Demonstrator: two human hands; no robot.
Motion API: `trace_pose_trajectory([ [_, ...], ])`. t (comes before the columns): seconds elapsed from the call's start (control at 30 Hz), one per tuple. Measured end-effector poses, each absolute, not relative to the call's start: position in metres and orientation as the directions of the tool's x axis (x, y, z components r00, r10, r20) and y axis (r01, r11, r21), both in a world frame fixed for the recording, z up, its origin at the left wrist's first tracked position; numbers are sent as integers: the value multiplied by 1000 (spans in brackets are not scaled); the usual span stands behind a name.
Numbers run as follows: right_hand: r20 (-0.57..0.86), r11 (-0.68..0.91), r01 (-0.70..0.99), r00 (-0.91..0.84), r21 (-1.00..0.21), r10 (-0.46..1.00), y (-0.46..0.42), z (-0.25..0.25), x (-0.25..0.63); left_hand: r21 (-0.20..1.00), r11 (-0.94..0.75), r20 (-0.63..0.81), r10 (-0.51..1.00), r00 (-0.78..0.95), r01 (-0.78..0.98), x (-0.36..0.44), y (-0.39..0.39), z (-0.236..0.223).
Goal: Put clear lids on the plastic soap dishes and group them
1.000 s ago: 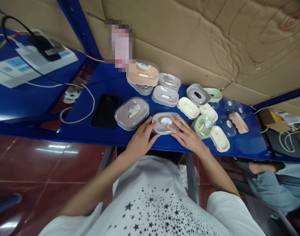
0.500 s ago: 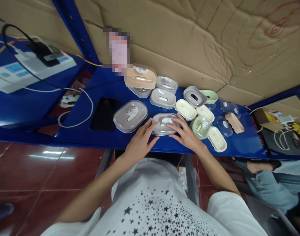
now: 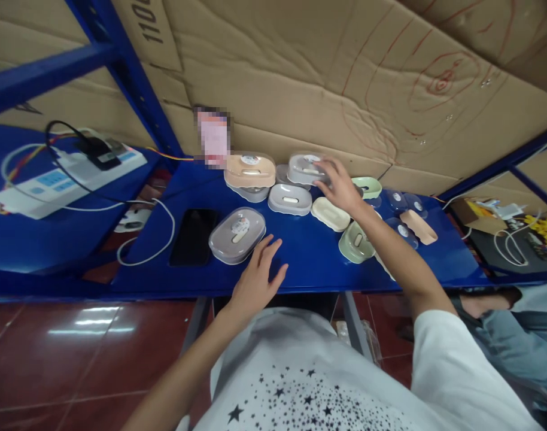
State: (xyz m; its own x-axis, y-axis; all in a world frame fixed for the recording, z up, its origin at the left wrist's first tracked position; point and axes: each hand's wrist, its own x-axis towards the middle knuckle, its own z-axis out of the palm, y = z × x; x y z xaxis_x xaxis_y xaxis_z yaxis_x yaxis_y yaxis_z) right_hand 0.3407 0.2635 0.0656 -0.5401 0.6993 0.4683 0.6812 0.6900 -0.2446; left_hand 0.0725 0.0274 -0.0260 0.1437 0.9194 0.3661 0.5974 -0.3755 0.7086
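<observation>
Right grip (image 3: pixel 343 187): holds small gray box (image 3: pixel 301 171)
Left grip (image 3: pixel 254 284): spread beside larger gray box (image 3: pixel 237 236)
Bench (image 3: pixel 300 260): blue, black phone (image 3: pixel 193 237) at left

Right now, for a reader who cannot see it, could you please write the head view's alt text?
A person's right hand holds a clear-lidded grey soap dish toward the back of a blue table, among other soap dishes. The open left hand is near another grey dish, with a black smartphone beyond.

Black phone (image 3: pixel 193 236), flat, near left edge of blue table (image 3: pixel 295 260). White cable (image 3: pixel 173 230) looped across that edge. Red-marked cardboard (image 3: pixel 273 78) along back edge. Power strip (image 3: pixel 49 187) beyond left edge.
</observation>
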Motion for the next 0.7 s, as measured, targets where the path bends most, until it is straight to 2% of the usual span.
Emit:
trace_pose_trajectory([
  [0.1,386,683,688,-577,-245,719,300,58,324,688,-380,371,916,151,618,72,28,-26],
  [0.2,321,690,698,-620,-193,716,304,52,316,664,-387,373,913,165,640,72,28,-26],
  [0.27,341,700,698,-627,-154,700,298,53,327,651,-389,375,912,170,652,72,28,-26],
  [0.33,409,659,737,-561,-149,720,290,58,358,643,-392,379,909,172,657,71,27,-25],
  [0.4,468,493,850,-364,-188,805,283,62,405,637,-401,381,906,183,659,71,27,-24],
  [0.43,472,347,913,-215,-213,855,281,63,432,630,-408,383,903,193,661,72,27,-24],
  [0.5,409,-21,973,116,-231,905,277,62,485,600,-429,394,893,217,676,73,27,-26],
  [0.57,314,-254,949,302,-186,900,274,57,528,554,-450,414,879,237,700,74,26,-29],
  [0.63,252,-324,934,352,-149,902,272,50,556,517,-458,427,870,246,723,75,25,-32],
  [0.7,230,-317,939,340,-135,912,272,43,571,509,-447,416,876,244,735,75,25,-32],
])
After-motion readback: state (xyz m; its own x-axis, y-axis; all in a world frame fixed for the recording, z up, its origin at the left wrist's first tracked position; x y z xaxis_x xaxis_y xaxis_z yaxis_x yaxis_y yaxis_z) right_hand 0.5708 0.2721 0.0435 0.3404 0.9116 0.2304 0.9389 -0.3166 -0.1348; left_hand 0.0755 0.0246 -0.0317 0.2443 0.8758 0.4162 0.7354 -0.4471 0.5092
